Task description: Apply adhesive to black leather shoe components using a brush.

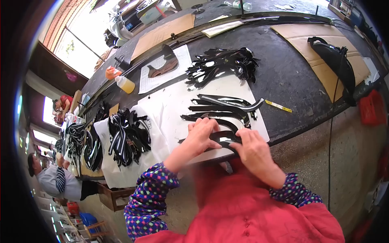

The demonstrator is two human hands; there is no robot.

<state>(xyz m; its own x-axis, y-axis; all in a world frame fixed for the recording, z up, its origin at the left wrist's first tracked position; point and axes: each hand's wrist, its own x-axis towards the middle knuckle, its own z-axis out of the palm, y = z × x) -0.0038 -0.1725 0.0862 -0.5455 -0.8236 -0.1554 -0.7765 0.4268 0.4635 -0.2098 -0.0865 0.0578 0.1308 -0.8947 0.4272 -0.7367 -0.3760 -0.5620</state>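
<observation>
Head view: your left hand and right hand both press closed fingers onto a curved black strip on the white sheet, at its near edge, below loose black strips.

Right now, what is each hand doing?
Left hand: pressing on the curved black strip.
Right hand: fingers closed, pinching the same strip.
</observation>
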